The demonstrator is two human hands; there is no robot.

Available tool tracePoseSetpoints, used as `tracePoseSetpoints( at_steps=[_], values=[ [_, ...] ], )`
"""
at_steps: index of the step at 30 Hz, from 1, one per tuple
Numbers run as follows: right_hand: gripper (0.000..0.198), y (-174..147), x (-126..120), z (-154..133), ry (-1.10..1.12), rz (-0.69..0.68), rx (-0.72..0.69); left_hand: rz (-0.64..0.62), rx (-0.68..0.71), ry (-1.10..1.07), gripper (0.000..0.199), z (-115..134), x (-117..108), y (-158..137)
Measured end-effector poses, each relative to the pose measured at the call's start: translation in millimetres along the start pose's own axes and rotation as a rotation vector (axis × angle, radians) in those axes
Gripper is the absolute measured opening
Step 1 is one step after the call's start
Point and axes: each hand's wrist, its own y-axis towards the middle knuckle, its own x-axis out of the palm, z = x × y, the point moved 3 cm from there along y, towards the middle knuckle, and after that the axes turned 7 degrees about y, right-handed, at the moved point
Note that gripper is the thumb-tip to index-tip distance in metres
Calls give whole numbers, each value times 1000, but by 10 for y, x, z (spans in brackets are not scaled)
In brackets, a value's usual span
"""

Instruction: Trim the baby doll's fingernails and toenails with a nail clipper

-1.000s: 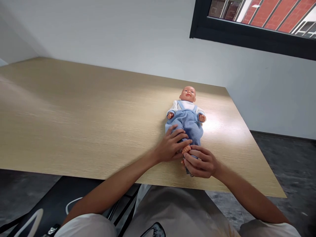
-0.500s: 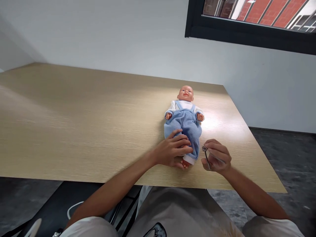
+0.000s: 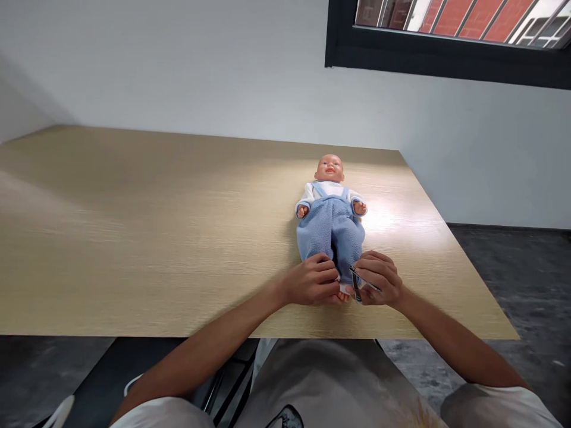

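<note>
A baby doll (image 3: 331, 226) in blue overalls and a white top lies on its back on the table, its head away from me. My left hand (image 3: 314, 280) is closed at the end of the doll's legs, its curled fingers hiding one foot. The toes of the other foot (image 3: 343, 296) show beside those fingertips. Between the thumb and fingers of my right hand (image 3: 379, 278) is a metal nail clipper (image 3: 356, 285) with its lever spread. It is close by the doll's visible foot; whether it touches the toes I cannot tell.
The wooden table (image 3: 156, 238) reaches far to the left, with its front edge just before my body. A black chair (image 3: 129, 368) stands under the left front. Behind are a white wall (image 3: 200, 71) and a dark window frame (image 3: 428, 56).
My right hand has moved left with the nail clipper, up to the doll's foot. My left hand's fingers, spread over the legs before, have curled in around a foot.
</note>
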Motion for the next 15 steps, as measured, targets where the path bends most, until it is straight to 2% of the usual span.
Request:
tracePoseSetpoints(
  at_steps=[7, 10, 13, 15],
  values=[
    [27, -97, 16, 48, -19, 35, 77, 152, -46, -45, 36, -12, -28, 26],
    [31, -157, 14, 59, 33, 50, 91, 192, -130, -75, 41, -22, -17, 3],
    [41, -125, -26, 27, 89, 38, 17, 203, -188, -105, 43, -19, 2, -20],
    [46, -50, -56, -19, 82, -32, -57, 205, -195, -114, 42, -14, 9, -25]
  ],
)
